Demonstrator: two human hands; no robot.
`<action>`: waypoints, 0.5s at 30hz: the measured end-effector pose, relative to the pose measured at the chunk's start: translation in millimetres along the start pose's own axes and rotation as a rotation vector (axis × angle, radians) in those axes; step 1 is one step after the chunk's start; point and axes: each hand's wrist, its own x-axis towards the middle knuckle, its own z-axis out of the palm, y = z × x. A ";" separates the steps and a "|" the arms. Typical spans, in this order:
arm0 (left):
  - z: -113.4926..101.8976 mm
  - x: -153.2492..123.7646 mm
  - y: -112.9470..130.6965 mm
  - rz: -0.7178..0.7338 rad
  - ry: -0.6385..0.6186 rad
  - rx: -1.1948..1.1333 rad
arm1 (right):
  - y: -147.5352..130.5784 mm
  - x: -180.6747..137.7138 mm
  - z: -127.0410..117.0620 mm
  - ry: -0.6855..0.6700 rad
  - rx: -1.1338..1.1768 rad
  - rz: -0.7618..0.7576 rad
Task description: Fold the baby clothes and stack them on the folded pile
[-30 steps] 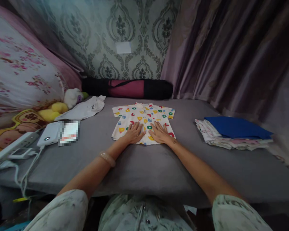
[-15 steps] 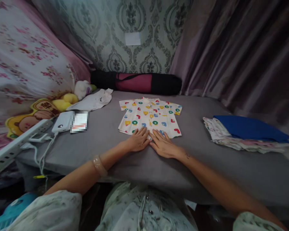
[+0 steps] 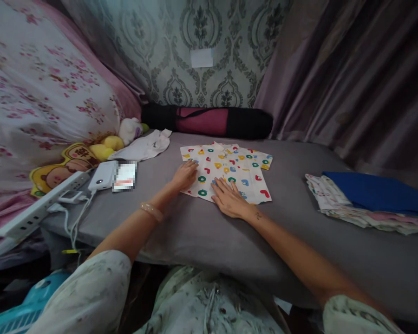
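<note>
A small white short-sleeved shirt (image 3: 244,169) with colourful letter prints lies spread on the grey sheet (image 3: 195,232), collar away from me. My left hand (image 3: 187,175) rests on its left side, just below the left sleeve, with the fingers somewhat bent and holding nothing. On the lower middle of the shirt, near the hem, my right hand (image 3: 229,197) lies flat with fingers spread. Part of the shirt's left edge and part of the hem are hidden beneath my hands.
Folded clothes with a blue piece (image 3: 379,192) on top lie to the right. On the left are a white power bank (image 3: 103,176), a power strip (image 3: 45,204), plush toys (image 3: 106,147) and a white garment (image 3: 144,146). A black and maroon bag (image 3: 202,121) lies along the wall.
My left hand has moved from the hem up to the shirt's left side. The right hand has slid slightly up onto the lower front. The camera view has shifted a little left.
</note>
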 end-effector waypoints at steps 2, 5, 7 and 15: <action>7.0 4.8 -7.5 0.027 -0.028 0.054 | 6.1 7.9 8.3 -0.040 0.037 0.015; 13.0 5.2 -12.8 0.001 -0.156 0.069 | 10.9 11.1 13.9 -0.103 0.090 0.015; 14.0 3.6 -14.7 -0.042 -0.246 0.064 | 11.4 10.1 14.1 -0.124 0.111 0.012; -2.7 22.8 -15.9 -0.113 -0.454 0.167 | 13.9 9.3 4.2 -0.175 0.296 0.022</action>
